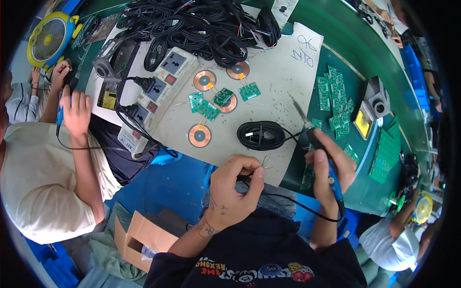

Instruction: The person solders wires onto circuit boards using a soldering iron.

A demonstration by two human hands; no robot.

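My left hand (235, 187) is closed in a pinch on the end of a black cable, whose thin stripped wires (266, 163) fan out past the fingertips. My right hand (333, 165) grips a blue-handled soldering iron (331, 180), its metal tip pointing up and left over the edge of the pale work sheet. Between and beyond the hands lies a coiled black cable (261, 136). Farther off, several copper coils (199, 136) and small green circuit boards (209, 110) rest on the sheet, some joined by short leads.
A white power strip (156, 91) lies left of the coils. Behind is a heap of black cables (192, 29). At right are green boards (336, 96) and a soldering stand with yellow sponge (363, 124). A co-worker's hand (77, 113) holds a blue iron at left.
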